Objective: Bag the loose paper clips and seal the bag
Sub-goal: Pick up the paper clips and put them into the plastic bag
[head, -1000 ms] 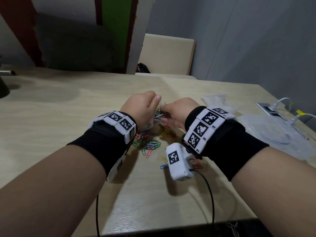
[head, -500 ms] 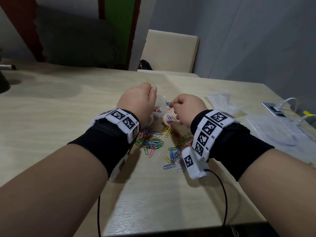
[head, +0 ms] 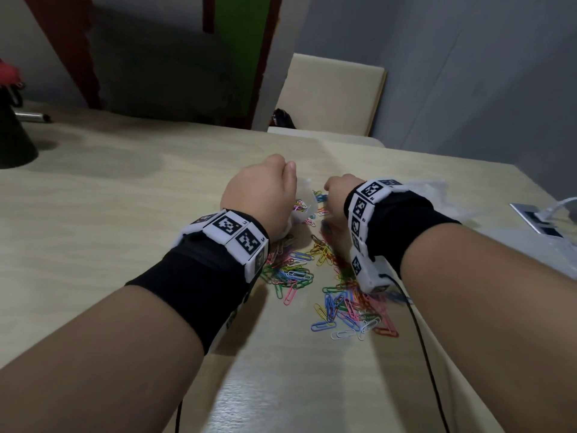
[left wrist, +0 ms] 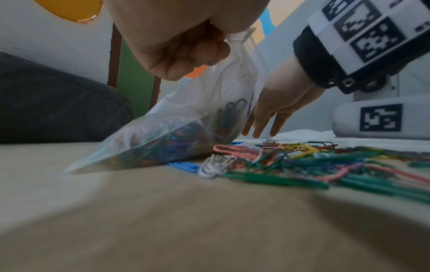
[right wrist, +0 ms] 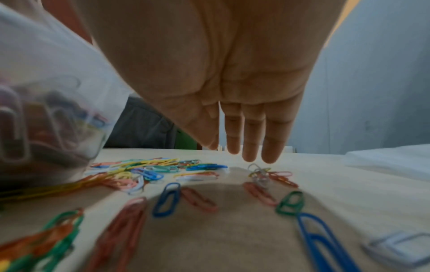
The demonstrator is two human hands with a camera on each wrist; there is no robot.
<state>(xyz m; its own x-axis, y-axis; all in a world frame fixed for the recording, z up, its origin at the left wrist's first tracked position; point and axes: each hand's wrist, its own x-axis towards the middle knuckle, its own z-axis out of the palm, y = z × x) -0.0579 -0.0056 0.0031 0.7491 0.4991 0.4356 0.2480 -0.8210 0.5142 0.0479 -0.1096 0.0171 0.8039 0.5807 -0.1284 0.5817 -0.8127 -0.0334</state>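
Note:
My left hand (head: 262,192) grips the top of a clear plastic bag (left wrist: 186,127) and holds it slanted on the table, with several coloured clips inside. Loose coloured paper clips (head: 315,276) lie spread on the table between and below my wrists. My right hand (right wrist: 246,128) reaches down with straight fingers, its fingertips (right wrist: 249,156) just above a small clump of clips (right wrist: 260,174) and holding nothing. In the left wrist view the right hand (left wrist: 274,108) sits just right of the bag.
More clear plastic bags (head: 437,195) lie on the table at the right. A white power strip with cables (head: 537,220) sits near the right edge. A black object (head: 12,139) stands far left. A chair (head: 327,95) is behind the table.
My right hand has left the bag mouth and dropped toward the clips on the table, fingers straightened. The left hand keeps holding the bag.

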